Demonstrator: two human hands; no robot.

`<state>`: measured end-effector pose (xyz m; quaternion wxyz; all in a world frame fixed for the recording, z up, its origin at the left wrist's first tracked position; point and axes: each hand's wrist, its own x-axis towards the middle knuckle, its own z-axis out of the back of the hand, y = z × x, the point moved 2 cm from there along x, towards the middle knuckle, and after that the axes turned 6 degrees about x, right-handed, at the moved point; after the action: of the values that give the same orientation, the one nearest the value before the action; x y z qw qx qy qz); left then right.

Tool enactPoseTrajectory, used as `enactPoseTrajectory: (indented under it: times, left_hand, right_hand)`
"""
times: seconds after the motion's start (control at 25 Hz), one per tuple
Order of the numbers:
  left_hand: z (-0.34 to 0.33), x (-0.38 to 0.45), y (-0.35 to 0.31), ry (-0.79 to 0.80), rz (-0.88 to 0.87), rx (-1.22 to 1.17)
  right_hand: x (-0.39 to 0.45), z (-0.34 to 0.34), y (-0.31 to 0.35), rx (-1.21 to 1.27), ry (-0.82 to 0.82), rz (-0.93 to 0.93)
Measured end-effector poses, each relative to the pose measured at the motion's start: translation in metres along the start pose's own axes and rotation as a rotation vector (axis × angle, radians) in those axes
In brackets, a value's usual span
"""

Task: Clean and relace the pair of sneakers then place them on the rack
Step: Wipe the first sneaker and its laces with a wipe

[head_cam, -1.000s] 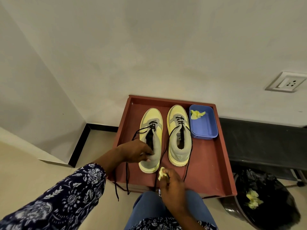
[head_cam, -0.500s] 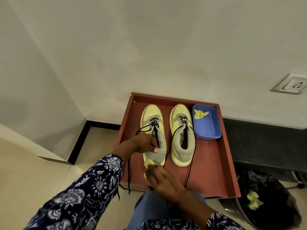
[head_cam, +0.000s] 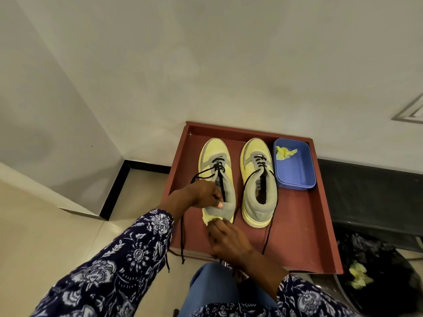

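Two yellow and grey sneakers stand side by side, toes toward the wall, in a red-brown tray (head_cam: 304, 225). My left hand (head_cam: 201, 195) grips the collar of the left sneaker (head_cam: 215, 156) near its heel. My right hand (head_cam: 225, 239) presses a small yellow cloth (head_cam: 211, 218) against that sneaker's heel. The right sneaker (head_cam: 256, 156) stands untouched. Both have loose black laces (head_cam: 182, 236) that trail over the tray; the left one hangs past the front edge.
A blue plastic tub (head_cam: 297, 172) with a crumpled yellow wipe sits at the tray's back right. A bin with a black bag (head_cam: 384, 277) holding used yellow wipes stands at the right. White walls meet in a corner at the left. My blue-jeaned knee (head_cam: 212, 291) is below.
My right hand has moved the cloth from in front of the tray up to the left sneaker's heel. My left hand has kept its hold on that sneaker.
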<state>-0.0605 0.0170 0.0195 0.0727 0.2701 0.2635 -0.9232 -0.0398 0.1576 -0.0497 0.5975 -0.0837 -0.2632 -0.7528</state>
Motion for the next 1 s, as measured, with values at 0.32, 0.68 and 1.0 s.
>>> enactPoseTrajectory:
  times: [0.32,0.68,1.0]
  left_hand:
    - [-0.001,-0.001,-0.002,-0.003,-0.020,0.038]
    - [-0.004,-0.001,0.001,0.014,-0.051,0.040]
    - [-0.006,0.000,0.002,-0.019,-0.041,0.028]
  right_hand:
    - [0.017,-0.008,0.018,-0.296,0.583,0.171]
    - [-0.002,-0.001,0.009,-0.287,0.503,0.238]
    - [-0.005,0.027,-0.010,-0.039,-0.020,0.116]
